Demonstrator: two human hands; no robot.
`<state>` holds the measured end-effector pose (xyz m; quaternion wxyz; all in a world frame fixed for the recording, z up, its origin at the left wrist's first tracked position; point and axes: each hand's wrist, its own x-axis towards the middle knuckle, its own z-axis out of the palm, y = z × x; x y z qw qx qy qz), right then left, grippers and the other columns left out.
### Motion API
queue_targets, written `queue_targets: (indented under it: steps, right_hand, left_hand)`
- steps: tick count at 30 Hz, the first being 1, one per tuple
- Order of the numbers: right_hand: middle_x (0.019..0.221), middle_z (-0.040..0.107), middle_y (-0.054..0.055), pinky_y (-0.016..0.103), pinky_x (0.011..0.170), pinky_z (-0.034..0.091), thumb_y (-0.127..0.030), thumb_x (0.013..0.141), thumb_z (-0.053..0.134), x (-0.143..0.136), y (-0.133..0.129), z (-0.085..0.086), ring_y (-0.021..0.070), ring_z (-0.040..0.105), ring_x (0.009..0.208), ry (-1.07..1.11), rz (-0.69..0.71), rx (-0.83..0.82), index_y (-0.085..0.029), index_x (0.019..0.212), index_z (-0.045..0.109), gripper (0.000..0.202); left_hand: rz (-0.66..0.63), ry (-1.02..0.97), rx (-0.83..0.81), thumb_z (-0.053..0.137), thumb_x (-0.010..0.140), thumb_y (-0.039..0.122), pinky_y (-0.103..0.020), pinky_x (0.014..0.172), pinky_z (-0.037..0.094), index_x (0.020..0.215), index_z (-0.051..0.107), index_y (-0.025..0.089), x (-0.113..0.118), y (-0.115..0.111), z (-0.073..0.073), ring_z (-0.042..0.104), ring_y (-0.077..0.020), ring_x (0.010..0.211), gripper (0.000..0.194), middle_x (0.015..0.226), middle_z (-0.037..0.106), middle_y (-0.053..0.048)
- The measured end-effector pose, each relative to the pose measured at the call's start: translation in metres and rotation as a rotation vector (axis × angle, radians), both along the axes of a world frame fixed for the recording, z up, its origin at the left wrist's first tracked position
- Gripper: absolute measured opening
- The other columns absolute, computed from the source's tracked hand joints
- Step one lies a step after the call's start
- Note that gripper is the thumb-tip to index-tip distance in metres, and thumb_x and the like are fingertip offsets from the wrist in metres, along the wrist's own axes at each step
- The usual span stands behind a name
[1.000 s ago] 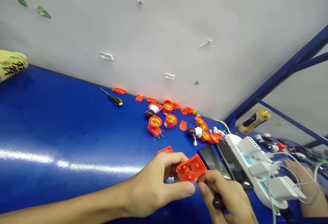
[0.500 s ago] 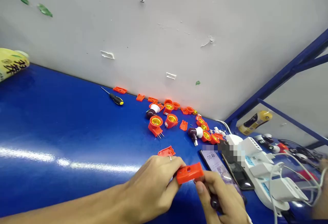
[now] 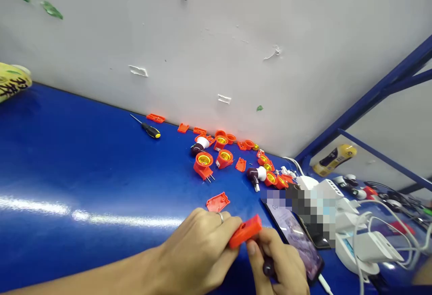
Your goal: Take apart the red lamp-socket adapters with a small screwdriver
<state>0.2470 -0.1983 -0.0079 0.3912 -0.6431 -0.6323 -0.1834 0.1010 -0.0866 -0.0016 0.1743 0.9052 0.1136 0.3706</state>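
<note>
The single head-worn camera is looking forward and down across the glossy blue tabletop [image 3: 84, 173], tilting so the white wall [image 3: 216, 38] is filling the upper frame. It is sitting close over the left hand [image 3: 199, 254] and right hand [image 3: 283, 263] at the bottom centre, with the blue metal rack frame [image 3: 371, 101] slanting in at the right.

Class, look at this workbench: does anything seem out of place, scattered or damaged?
Yes. Orange socket parts lie strewn loosely along the wall, some tipped over, and one orange cover lies apart. The wall is pitted, with tape scraps.
</note>
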Motion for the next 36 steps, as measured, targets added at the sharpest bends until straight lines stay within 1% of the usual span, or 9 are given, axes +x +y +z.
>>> queue_targets:
  steps: [4,7,12,17,21,26,30,33,36]
  right_hand:
    - [0.058,0.065,-0.006,0.027,0.045,0.04,-0.039,0.106,0.048,-0.006,0.001,-0.001,0.013,0.055,0.041,0.08,-0.014,-0.007,-0.027,0.095,0.065,0.023]
    - [0.055,0.06,-0.007,0.027,0.047,0.04,-0.038,0.106,0.048,-0.009,0.002,0.001,0.0127,0.052,0.041,0.094,-0.023,-0.024,-0.026,0.091,0.064,0.025]
    - [0.049,0.051,-0.007,0.027,0.043,0.037,-0.035,0.106,0.046,-0.007,0.005,0.0,0.0128,0.049,0.036,0.119,0.063,-0.059,-0.025,0.087,0.062,0.027]
    - [0.051,0.054,-0.008,0.028,0.045,0.036,-0.03,0.104,0.048,-0.003,0.006,-0.007,0.0137,0.053,0.038,0.124,0.083,-0.048,-0.025,0.088,0.062,0.021]
    - [0.05,0.054,-0.008,0.028,0.044,0.033,-0.028,0.104,0.045,-0.004,0.007,-0.012,0.0125,0.051,0.037,0.137,0.095,-0.059,-0.024,0.087,0.06,0.023]
    - [0.05,0.053,-0.007,0.028,0.044,0.034,-0.028,0.103,0.046,-0.004,0.008,-0.015,0.0132,0.052,0.038,0.137,0.074,-0.058,-0.024,0.084,0.06,0.023]
    - [0.049,0.051,-0.007,0.029,0.046,0.034,-0.029,0.103,0.046,-0.004,0.008,-0.017,0.0127,0.048,0.037,0.138,0.057,-0.063,-0.025,0.083,0.059,0.025]
    - [0.052,0.053,-0.006,0.028,0.049,0.037,-0.029,0.104,0.045,-0.005,0.007,-0.019,0.0141,0.052,0.042,0.139,0.02,-0.065,-0.025,0.084,0.06,0.025]
    - [0.054,0.055,-0.006,0.028,0.051,0.038,-0.03,0.105,0.044,-0.006,0.006,-0.02,0.0144,0.054,0.045,0.142,0.001,-0.069,-0.025,0.085,0.061,0.026]
  left_hand:
    - [-0.034,0.055,-0.063,0.043,0.096,0.013,-0.034,0.052,0.035,0.084,0.063,0.018,0.0,0.002,0.0,0.06,-0.0185,0.055,0.024,0.071,0.07,-0.002]
    - [-0.032,0.057,-0.077,0.043,0.095,0.013,-0.034,0.051,0.034,0.082,0.062,0.019,0.001,0.003,0.0,0.058,-0.0174,0.052,0.024,0.068,0.068,0.0]
    - [-0.046,0.065,-0.078,0.043,0.095,0.012,-0.032,0.052,0.037,0.084,0.062,0.02,0.0,0.006,-0.003,0.06,-0.0163,0.054,0.022,0.071,0.07,0.001]
    - [-0.003,0.081,-0.014,0.043,0.093,0.012,-0.033,0.051,0.035,0.08,0.061,0.02,0.0,0.007,-0.005,0.06,-0.0172,0.052,0.023,0.066,0.068,0.001]
    - [0.004,0.135,0.009,0.042,0.094,0.012,-0.032,0.054,0.038,0.081,0.062,0.02,0.001,0.008,-0.003,0.063,-0.0175,0.055,0.026,0.07,0.07,0.001]
    - [-0.004,0.186,-0.007,0.042,0.094,0.013,-0.032,0.055,0.038,0.084,0.064,0.02,0.001,0.009,-0.005,0.064,-0.0183,0.057,0.025,0.072,0.07,-0.001]
    - [-0.021,0.224,-0.052,0.041,0.095,0.015,-0.031,0.056,0.039,0.082,0.063,0.02,0.001,0.01,-0.007,0.064,-0.0189,0.058,0.026,0.072,0.07,-0.002]
    - [-0.014,0.236,-0.104,0.041,0.096,0.017,-0.031,0.056,0.04,0.08,0.061,0.021,0.001,0.009,-0.007,0.063,-0.0191,0.057,0.026,0.069,0.068,-0.002]
    - [0.002,0.224,-0.101,0.042,0.095,0.017,-0.029,0.059,0.042,0.078,0.057,0.022,0.0,0.008,-0.004,0.064,-0.0194,0.06,0.023,0.07,0.068,-0.002]
